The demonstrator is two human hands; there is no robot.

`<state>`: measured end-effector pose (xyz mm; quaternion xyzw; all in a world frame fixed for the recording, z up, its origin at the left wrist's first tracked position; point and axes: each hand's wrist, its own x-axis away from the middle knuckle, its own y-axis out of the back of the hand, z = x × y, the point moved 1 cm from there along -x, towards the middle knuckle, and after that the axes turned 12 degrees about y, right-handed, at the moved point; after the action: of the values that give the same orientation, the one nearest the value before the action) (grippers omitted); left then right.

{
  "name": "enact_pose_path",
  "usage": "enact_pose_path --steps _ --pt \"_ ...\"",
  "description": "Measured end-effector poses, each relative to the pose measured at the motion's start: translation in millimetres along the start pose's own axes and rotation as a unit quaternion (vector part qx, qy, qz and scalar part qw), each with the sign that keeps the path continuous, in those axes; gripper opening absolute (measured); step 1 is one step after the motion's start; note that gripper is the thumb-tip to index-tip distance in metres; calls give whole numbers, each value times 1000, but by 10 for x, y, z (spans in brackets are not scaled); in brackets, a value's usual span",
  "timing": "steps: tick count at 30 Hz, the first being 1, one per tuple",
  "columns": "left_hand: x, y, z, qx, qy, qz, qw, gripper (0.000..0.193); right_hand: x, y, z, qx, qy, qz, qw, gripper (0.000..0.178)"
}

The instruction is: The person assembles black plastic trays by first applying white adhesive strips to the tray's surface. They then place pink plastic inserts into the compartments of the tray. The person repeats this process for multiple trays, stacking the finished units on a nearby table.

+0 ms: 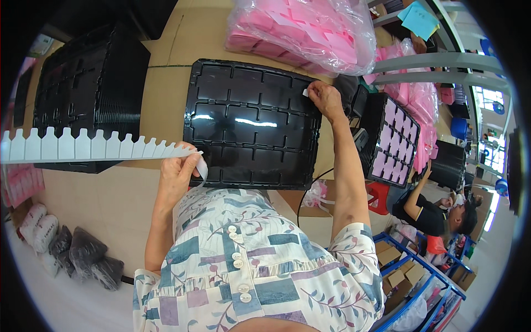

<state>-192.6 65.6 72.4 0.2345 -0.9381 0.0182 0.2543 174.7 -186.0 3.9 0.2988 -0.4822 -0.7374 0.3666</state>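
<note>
A black plastic tray (251, 124) with several empty compartments lies on the cardboard-covered table in front of me. My right hand (325, 99) rests on its far right corner and pinches a small white label (305, 92) against the tray. My left hand (178, 171) holds the near end of a long white strip of labels (94, 148) that stretches away to the left, just off the tray's left edge.
A tall stack of black trays (91, 88) stands at the left. Bags of pink parts (304, 30) lie beyond the tray. A black tray holding pink pieces (392, 141) sits to the right. Another person (437, 213) works at the lower right near blue racks.
</note>
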Motion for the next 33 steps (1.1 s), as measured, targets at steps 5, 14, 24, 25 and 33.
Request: enact_pose_path --steps 5,14,24,25,33 --pt "-4 -6 -87 -19 23 7 1000 17 -59 -41 110 97 66 -7 993 14" --pt "24 -78 -104 19 -61 -22 998 4 -98 -61 10 123 109 24 986 15" --pt "150 -132 -269 116 0 -11 993 7 258 -5 118 -47 88 -119 988 12" --pt "147 -144 -258 129 -16 -13 991 8 396 27 102 -166 -19 -178 970 12" --pt "0 -233 -244 106 59 17 992 11 852 -217 1122 -774 -134 -161 598 6"
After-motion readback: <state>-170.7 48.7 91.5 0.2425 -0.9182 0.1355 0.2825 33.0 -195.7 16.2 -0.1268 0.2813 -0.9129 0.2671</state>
